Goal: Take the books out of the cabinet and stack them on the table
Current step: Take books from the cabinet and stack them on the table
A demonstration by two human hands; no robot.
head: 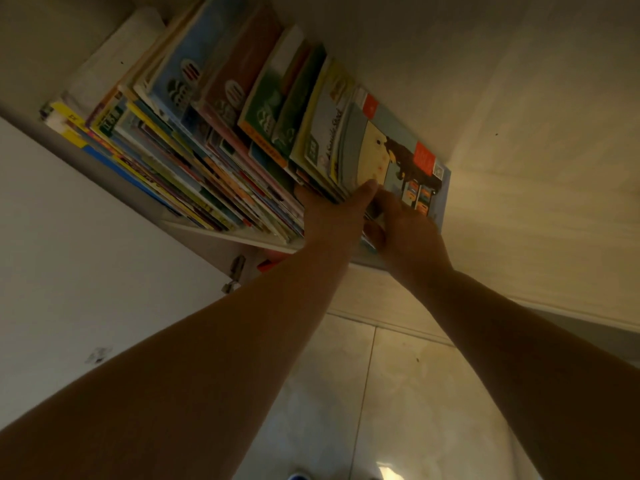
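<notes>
Row of thin books (194,143) stands leaning on cabinet shelf (242,237), covers tilted rightward. Both hands at row's right end. Left hand (332,216) reaches in among books, fingers straight, tips hidden between covers. Right hand (405,230) grips lower edge of rightmost book (391,150), fingers curled round it. Cabinet door (86,254) open at left. Tiled floor (398,393) below.

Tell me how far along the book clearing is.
Early, by this view. The shelf is packed with books, and no table or stack shows. In hand: the left hand and right hand are at the rightmost book, fingers on its lower edge. Left: nearly the whole row.
</notes>
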